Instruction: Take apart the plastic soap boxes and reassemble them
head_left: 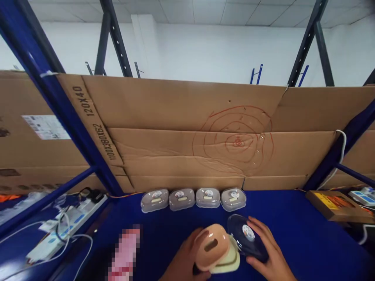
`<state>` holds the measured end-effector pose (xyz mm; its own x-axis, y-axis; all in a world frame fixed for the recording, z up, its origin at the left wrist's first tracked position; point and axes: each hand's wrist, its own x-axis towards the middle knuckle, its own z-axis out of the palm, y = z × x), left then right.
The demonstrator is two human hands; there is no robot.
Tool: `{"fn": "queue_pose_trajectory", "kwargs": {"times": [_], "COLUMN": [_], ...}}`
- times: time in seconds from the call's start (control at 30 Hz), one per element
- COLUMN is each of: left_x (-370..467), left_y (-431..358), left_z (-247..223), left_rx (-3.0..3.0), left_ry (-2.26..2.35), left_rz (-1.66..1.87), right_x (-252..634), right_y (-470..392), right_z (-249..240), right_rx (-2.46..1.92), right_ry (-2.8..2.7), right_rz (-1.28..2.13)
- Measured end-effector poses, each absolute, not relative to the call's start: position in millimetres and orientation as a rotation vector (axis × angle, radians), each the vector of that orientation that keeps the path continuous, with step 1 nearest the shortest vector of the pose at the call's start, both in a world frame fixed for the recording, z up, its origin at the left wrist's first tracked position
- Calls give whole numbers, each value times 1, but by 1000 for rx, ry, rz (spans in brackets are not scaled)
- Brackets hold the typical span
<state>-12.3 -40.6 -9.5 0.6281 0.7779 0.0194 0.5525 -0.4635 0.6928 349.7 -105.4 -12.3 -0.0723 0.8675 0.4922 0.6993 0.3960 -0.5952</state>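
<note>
My left hand (187, 255) is closed around a glossy peach oval plastic dish (213, 253) with a dark slot in its base. A cream plastic piece with a rounded rim (231, 261) shows below and to the right of it; whether my fingers also grip it I cannot tell. In my right hand (269, 249) is a clear oval plastic lid (243, 234) with a round white sticker, tilted, held by its right side. Its left edge is close to the cream piece. Behind them, several clear oval plastic cases (208, 198) with similar stickers stand in a row.
A cardboard panel (175, 144) with red rings drawn on it closes off the back of the blue tabletop (281, 210). At left lie a power strip (67, 228) with cables and a pixelated pink item (124, 253). A cardboard box (340, 205) sits at right beside a blue post.
</note>
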Motion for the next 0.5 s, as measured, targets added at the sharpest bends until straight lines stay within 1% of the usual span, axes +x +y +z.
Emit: {"fn": "queue_pose_trajectory", "kwargs": {"times": [0.13, 0.27, 0.37, 0.5], "left_x": [-9, -4, 2, 10], "left_y": [-33, -24, -17, -1], "left_z": [15, 29, 14, -31], "left_rx": [2295, 2370, 2359, 2204], "left_ry": [849, 795, 771, 780], "left_rz": [275, 249, 291, 268], "right_x": [331, 329, 326, 316], "right_y": [-100, -79, -58, -40], "right_z": [-1, 4, -3, -26], "right_rx": [-1349, -1304, -1237, -1142], "right_ry": [-1908, -1964, -1978, -1949], "right_rz": [380, 472, 534, 598]}}
